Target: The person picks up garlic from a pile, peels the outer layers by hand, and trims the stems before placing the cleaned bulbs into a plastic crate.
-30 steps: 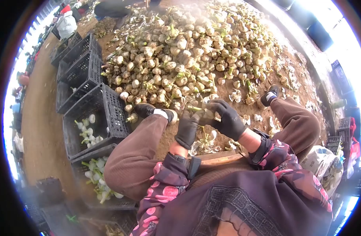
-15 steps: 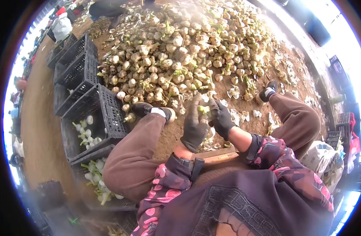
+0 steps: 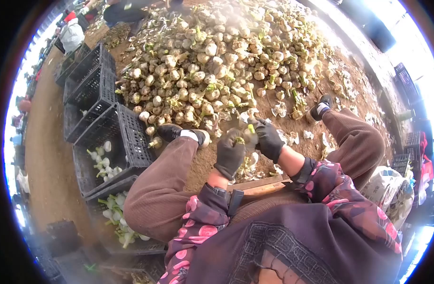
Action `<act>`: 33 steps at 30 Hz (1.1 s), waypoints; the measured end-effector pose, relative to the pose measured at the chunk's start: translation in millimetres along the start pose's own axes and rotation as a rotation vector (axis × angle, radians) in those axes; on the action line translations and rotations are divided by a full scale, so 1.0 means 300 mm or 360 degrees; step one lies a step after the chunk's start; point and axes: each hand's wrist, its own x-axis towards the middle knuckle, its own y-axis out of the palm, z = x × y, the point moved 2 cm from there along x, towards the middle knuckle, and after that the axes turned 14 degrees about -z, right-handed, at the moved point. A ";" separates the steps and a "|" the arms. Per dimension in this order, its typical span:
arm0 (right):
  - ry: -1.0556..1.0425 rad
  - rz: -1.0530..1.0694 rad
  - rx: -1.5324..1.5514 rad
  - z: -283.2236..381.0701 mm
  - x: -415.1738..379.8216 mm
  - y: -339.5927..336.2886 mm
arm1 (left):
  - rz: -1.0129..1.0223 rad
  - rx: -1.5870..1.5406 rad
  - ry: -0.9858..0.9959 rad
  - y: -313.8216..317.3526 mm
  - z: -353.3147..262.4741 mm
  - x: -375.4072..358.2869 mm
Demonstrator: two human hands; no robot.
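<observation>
Both hands wear dark gloves and are close together between the knees, in front of a large heap of garlic bulbs (image 3: 203, 71). My left hand (image 3: 230, 152) is curled, with a bit of green and pale plant matter at its fingers; what it grips is blurred. My right hand (image 3: 268, 138) is closed around a garlic bulb with a short green stem (image 3: 251, 128), mostly hidden by the fingers. Peeled skins (image 3: 248, 168) lie on the ground below the hands.
Black crates (image 3: 132, 137) stand in a row on the left; two hold clean white bulbs (image 3: 103, 161). A person in pale clothing (image 3: 71, 34) is at the upper left. A white sack (image 3: 389, 191) lies at the right, beside my leg.
My left hand has curled its fingers, which were stretched upward before. The green stem now stands up beside my right hand, where it lay between the two hands earlier.
</observation>
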 end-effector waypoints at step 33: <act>0.0355 0.0123 -0.0042 -0.047 0.091 -0.099 | 0.0320 -0.0507 -0.0382 0.029 -0.027 -0.039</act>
